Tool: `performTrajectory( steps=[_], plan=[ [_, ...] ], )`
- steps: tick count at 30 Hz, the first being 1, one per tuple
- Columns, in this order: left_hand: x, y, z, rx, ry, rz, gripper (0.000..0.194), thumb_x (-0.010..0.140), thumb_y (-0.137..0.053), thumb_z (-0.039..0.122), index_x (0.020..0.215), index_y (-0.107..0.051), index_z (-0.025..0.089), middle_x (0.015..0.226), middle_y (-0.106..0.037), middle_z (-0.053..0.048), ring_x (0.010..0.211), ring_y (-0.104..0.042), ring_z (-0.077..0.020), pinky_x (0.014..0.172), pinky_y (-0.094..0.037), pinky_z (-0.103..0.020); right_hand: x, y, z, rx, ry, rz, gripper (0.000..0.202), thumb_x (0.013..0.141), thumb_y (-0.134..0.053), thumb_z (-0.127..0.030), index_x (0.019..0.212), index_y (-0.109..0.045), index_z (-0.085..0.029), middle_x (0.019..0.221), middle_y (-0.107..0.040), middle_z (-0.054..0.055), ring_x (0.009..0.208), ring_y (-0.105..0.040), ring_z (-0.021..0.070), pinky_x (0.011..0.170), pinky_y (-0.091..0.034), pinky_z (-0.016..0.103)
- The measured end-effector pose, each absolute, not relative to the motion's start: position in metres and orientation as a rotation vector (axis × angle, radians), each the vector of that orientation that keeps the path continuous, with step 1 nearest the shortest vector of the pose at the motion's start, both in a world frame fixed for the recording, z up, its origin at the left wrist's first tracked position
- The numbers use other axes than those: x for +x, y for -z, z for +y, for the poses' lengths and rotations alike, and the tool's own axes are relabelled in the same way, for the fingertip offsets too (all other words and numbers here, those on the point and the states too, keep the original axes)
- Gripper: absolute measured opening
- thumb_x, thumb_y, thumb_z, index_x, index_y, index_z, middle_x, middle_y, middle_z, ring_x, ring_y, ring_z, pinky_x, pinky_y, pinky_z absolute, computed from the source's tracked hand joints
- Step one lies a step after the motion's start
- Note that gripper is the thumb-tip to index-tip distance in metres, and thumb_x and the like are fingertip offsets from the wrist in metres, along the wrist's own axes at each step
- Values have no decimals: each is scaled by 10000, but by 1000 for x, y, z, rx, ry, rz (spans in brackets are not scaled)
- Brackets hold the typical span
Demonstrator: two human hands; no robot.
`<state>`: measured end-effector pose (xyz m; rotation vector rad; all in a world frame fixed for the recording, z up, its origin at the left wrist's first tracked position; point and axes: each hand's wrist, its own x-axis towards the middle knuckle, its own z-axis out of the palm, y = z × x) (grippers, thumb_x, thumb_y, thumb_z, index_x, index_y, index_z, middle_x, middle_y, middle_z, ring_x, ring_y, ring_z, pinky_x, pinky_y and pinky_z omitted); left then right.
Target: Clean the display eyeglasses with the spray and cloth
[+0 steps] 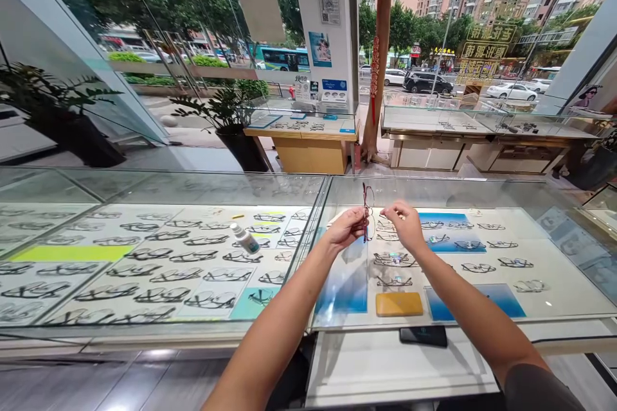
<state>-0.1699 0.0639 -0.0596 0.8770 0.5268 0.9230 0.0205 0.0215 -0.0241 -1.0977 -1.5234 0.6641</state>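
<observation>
My left hand (348, 230) is closed on a pair of red-framed glasses (365, 221), held upright above the glass display case (329, 253). Just to the right of the glasses, my right hand (403, 221) has its fingers pinched together near a small dark tip; what it holds is too small to make out. A gap shows between the right fingertips and the frame. Below the hands, a yellow-brown case (399, 304) lies near the front edge of the display.
Rows of glasses (207, 300) fill the display. A white spray bottle (245, 238) is at the left, and a black phone (423, 336) lies at the front. Farther back are a potted plant (236, 115), a wooden post (380, 45) and another display counter (434, 125).
</observation>
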Motion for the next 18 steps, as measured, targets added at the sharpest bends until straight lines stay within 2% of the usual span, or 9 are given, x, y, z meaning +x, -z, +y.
performTrajectory(
  steps=[3, 7, 10, 13, 15, 18],
  plan=[
    [-167, 61, 62, 938, -915, 558, 549, 642, -969, 532, 774, -583, 166, 569, -334, 97, 506, -284, -51, 474, -239, -179, 19, 29, 29, -1064, -1281, -1305, 249, 792, -753, -470, 782, -778, -222, 845, -740, 37, 848, -641, 199, 817, -478, 356],
    [-166, 63, 60, 1002, -920, 613, 564, 640, -956, 576, 747, -590, 160, 562, -350, 92, 513, -277, -52, 492, -238, -190, 16, 42, 33, -949, -1491, -1142, 329, 625, -895, -488, 734, -744, -216, 792, -697, 10, 789, -599, 165, 798, -445, 331],
    [-168, 63, 59, 1024, -933, 657, 566, 659, -932, 605, 764, -606, 154, 598, -381, 82, 530, -307, -51, 510, -252, -190, 17, 46, 32, -935, -1467, -1135, 360, 608, -910, -510, 718, -723, -223, 762, -663, -8, 758, -561, 155, 788, -432, 328],
    [-169, 61, 57, 1033, -934, 686, 586, 652, -918, 626, 889, -671, 149, 744, -539, 16, 648, -464, -85, 553, -316, -195, 22, 43, 30, -949, -1398, -1222, 343, 636, -903, -501, 713, -717, -223, 753, -651, -14, 771, -547, 162, 815, -429, 341],
    [-170, 58, 55, 1052, -932, 696, 587, 627, -937, 590, 941, -693, 159, 836, -593, -11, 737, -519, -112, 590, -364, -208, 25, 39, 27, -959, -1369, -1305, 317, 681, -880, -494, 720, -721, -222, 760, -657, -12, 791, -554, 170, 836, -437, 353],
    [-169, 55, 52, 1082, -929, 721, 531, 600, -963, 501, 920, -701, 167, 884, -612, -10, 780, -530, -114, 648, -409, -222, 27, 33, 24, -958, -1360, -1375, 294, 709, -859, -482, 720, -726, -220, 773, -657, -10, 802, -561, 175, 841, -448, 360]
  ],
)
